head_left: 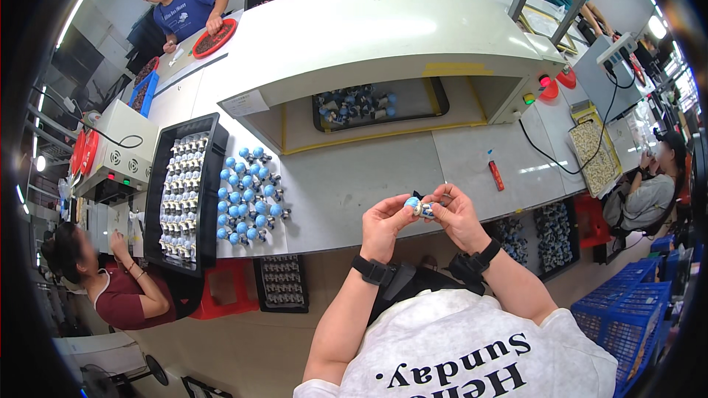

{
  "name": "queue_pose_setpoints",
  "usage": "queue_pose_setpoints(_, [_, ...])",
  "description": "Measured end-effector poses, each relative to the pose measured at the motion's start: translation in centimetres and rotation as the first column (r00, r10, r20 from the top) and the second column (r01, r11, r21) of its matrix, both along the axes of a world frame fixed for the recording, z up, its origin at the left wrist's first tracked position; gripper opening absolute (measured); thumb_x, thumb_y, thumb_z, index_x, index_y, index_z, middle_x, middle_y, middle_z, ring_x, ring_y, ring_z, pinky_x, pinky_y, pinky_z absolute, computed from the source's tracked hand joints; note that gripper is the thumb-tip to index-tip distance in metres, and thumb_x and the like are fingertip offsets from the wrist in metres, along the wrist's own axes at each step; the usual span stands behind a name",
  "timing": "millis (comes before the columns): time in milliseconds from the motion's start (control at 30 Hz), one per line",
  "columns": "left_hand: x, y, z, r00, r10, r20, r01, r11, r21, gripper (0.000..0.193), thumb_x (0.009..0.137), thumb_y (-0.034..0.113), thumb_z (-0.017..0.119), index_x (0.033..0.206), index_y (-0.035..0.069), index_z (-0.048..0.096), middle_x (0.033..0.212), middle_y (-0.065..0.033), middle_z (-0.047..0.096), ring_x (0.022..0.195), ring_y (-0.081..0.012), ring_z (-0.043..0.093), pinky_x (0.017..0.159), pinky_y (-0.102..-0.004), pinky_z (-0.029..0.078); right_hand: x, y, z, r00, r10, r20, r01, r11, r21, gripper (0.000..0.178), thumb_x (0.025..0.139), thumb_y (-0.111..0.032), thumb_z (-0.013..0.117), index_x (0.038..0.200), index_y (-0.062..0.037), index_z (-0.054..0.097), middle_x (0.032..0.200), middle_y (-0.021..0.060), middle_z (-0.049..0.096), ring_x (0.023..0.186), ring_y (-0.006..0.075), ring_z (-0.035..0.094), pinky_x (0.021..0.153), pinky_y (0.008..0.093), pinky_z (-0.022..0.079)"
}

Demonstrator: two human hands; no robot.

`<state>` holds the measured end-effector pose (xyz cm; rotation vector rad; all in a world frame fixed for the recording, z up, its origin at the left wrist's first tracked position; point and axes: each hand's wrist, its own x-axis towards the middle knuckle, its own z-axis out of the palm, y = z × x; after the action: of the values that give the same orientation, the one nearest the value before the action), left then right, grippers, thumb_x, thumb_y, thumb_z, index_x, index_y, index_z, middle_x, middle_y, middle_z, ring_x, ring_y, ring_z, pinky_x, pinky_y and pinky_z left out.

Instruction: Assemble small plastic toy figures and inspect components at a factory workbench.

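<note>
My left hand [385,227] and my right hand [461,220] meet just over the near edge of the workbench. Between their fingertips is a small blue-and-white toy figure [422,208], pinched from both sides. A dark bit shows at its top; finer detail is too small to make out. To the left on the bench stand several figures with round blue heads [247,195], in loose rows on a pale sheet. Beside them a black tray [209,147] holds rows of white-and-grey figure parts.
A white tunnel-like machine [383,37] spans the bench, with a black tray of blue pieces [358,103] inside. A red tube [496,175] lies right of my hands. Black crates [557,236] and a red stool [225,291] stand below. Co-workers sit left and right.
</note>
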<state>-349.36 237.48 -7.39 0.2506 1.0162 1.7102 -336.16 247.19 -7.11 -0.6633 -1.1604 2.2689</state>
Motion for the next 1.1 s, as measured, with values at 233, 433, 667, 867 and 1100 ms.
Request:
queue_pose_setpoints(233, [0.2,-0.2,0.0,1.0,0.005,0.002,-0.005,1.0,0.006,0.021,0.079,0.001,0.059,0.098,-0.005,0.056,0.092,-0.0129,0.06,0.084,-0.0188,0.059,0.075,-0.0304,0.051,0.1,-0.2,0.0,1.0,-0.004,-0.01,0.004,1.0,-0.002,0.021,0.082,-0.002,0.055,0.1,-0.0034,0.046,0.095,0.0102,0.057,0.085,0.0146,0.056,0.072,0.0265,0.048])
queue_pose_setpoints(433, [-0.1,-0.3,-0.3,0.997,-0.011,0.076,0.009,1.0,0.016,0.024,0.082,0.003,0.055,0.104,-0.006,0.053,0.1,-0.0143,0.057,0.09,-0.0196,0.058,0.077,-0.0305,0.051,0.0,-0.5,0.6,1.0,-0.013,-0.007,0.013,1.0,0.017,0.023,0.081,-0.003,0.057,0.102,-0.0021,0.048,0.097,0.0107,0.058,0.088,0.0147,0.056,0.074,0.0261,0.048])
queue_pose_setpoints(667, [-0.4,-0.5,-1.1,0.988,-0.058,0.143,0.047,0.996,0.079,0.026,0.083,0.005,0.053,0.107,-0.005,0.051,0.103,-0.0151,0.056,0.093,-0.0203,0.057,0.083,-0.0318,0.048,-0.3,-1.3,1.4,0.995,-0.075,0.068,0.055,0.965,0.257,0.023,0.076,-0.001,0.063,0.097,0.0001,0.052,0.097,0.0098,0.058,0.091,0.0138,0.056,0.079,0.0256,0.046])
queue_pose_setpoints(867, [-1.1,-0.8,-0.9,0.983,-0.152,-0.104,0.163,0.98,0.113,0.032,0.081,0.004,0.057,0.111,-0.006,0.05,0.105,-0.0171,0.057,0.096,-0.0211,0.056,0.086,-0.0328,0.045,0.4,-1.5,1.2,0.996,-0.074,0.057,0.047,0.921,0.386,0.023,0.076,0.0,0.062,0.097,0.0013,0.053,0.098,0.0111,0.058,0.089,0.0123,0.056,0.078,0.025,0.047])
queue_pose_setpoints(1100, [-0.9,-0.8,0.4,0.958,-0.085,-0.274,0.101,0.994,0.045,0.031,0.078,0.001,0.06,0.108,-0.004,0.055,0.094,-0.0124,0.062,0.083,-0.0161,0.059,0.076,-0.0284,0.049,0.4,-1.1,1.7,0.99,-0.083,0.114,0.058,0.975,0.213,0.021,0.079,-0.002,0.06,0.098,0.0014,0.053,0.092,0.0105,0.061,0.083,0.0135,0.058,0.074,0.0246,0.048])
